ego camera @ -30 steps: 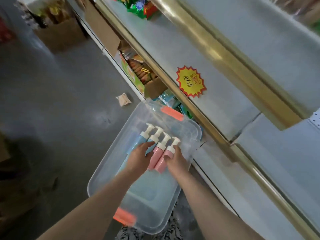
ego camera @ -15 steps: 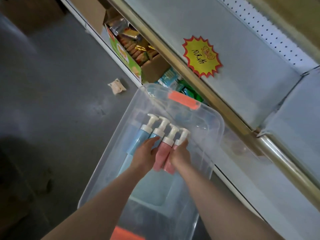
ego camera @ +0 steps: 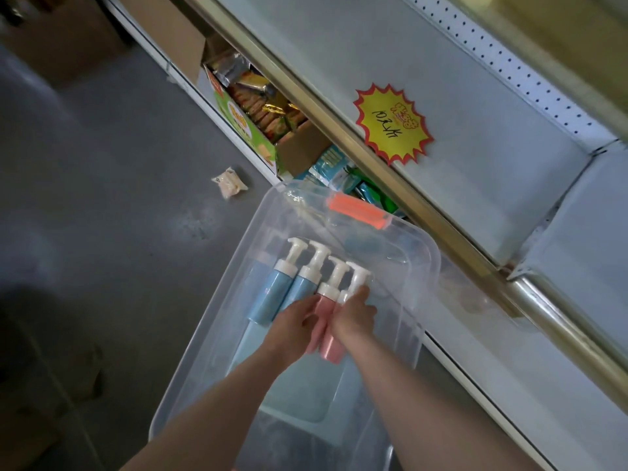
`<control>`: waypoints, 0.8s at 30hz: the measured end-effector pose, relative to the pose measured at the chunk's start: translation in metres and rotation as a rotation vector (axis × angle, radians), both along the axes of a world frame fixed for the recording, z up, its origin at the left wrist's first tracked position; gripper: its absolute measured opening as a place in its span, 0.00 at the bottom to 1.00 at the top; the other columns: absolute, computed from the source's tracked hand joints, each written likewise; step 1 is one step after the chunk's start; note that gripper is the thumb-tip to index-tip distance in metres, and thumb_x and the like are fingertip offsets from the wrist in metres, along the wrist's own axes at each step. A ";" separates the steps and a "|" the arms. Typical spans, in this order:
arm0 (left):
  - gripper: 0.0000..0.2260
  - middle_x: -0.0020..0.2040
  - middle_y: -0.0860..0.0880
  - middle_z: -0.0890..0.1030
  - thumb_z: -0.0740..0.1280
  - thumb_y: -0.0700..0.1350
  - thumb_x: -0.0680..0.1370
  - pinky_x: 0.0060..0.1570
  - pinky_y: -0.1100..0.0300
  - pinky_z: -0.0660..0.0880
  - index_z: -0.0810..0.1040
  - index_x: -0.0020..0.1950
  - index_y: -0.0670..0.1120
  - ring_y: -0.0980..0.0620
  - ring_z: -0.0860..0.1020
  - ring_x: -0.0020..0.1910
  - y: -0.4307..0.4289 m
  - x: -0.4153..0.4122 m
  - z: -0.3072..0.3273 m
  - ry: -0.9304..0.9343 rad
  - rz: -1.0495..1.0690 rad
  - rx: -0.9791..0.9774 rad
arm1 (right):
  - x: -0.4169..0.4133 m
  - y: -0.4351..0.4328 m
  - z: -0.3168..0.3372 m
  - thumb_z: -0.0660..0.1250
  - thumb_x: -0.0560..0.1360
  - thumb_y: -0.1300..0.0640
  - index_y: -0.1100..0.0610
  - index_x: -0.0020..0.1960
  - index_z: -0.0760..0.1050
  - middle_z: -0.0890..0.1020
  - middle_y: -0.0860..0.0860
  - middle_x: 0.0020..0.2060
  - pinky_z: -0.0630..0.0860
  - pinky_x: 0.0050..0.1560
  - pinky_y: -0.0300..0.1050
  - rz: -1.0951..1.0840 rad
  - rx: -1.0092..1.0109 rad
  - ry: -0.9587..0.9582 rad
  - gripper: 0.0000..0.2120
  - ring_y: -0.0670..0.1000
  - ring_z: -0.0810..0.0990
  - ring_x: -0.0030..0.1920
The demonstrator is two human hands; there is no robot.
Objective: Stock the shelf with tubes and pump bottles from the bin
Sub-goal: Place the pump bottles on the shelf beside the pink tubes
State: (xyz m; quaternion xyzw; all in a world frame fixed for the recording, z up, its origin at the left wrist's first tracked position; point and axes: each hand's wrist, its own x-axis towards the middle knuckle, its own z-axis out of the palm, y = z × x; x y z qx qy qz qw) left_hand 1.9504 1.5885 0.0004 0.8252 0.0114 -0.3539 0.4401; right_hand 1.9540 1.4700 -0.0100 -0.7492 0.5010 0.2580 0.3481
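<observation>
Hardly anything has shifted in the last half second: both of my grips stay on the same four pump bottles inside the bin (ego camera: pixel 217 334), and only the whole scene has dropped slightly in view. The left grip (ego camera: pixel 289 326) is curled over the lower bodies of the two blue bottles (ego camera: pixel 270 294), its fingertips reaching across to touch the nearer pink one. The right grip (ego camera: pixel 353 317) is clamped round the pink bottles (ego camera: pixel 331 350), with one finger up at the white collar of the outer one. All four lie side by side and touching, with the blue pair toward the bin's left wall and the pink pair toward its right. Their white pump heads point at the bin's far end, where the orange latch (ego camera: pixel 356 210) sits on the rim. Whether the bottles rest on the bin's bottom or are raised off it I cannot tell. The bin's far right corner lies just beside the brass rail (ego camera: pixel 334 125) that fronts the grey shelf (ego camera: pixel 373 52). A yellow starburst tag (ego camera: pixel 394 124) with a red edge lies on that shelf at its front edge, touching the rail. Under the rail, on the lower level, an open carton (ego camera: pixel 244 130) holds snack packets, and blue-green packs sit between it and the bin's far end. A small crumpled packet (ego camera: pixel 229 181) lies on the floor (ego camera: pixel 102 198), near the bin's far left corner.
</observation>
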 end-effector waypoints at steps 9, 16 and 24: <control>0.13 0.56 0.48 0.81 0.60 0.50 0.82 0.50 0.60 0.73 0.73 0.66 0.51 0.50 0.79 0.52 0.012 0.005 0.031 0.154 0.127 -0.039 | 0.009 -0.001 0.040 0.67 0.67 0.56 0.47 0.70 0.64 0.81 0.56 0.56 0.77 0.58 0.50 0.175 0.530 -0.203 0.33 0.54 0.80 0.54; 0.18 0.53 0.49 0.78 0.64 0.55 0.76 0.51 0.53 0.75 0.69 0.63 0.49 0.47 0.77 0.50 0.033 0.001 0.020 0.120 0.183 0.002 | 0.009 0.002 0.025 0.63 0.75 0.57 0.55 0.63 0.73 0.81 0.56 0.56 0.77 0.56 0.49 0.074 0.184 -0.170 0.16 0.58 0.80 0.56; 0.13 0.48 0.53 0.78 0.62 0.53 0.79 0.35 0.64 0.69 0.68 0.62 0.53 0.51 0.77 0.45 0.050 0.001 0.002 0.067 0.180 0.036 | 0.003 0.023 -0.010 0.69 0.71 0.47 0.62 0.62 0.66 0.79 0.59 0.58 0.78 0.56 0.54 0.046 0.105 0.024 0.28 0.61 0.80 0.57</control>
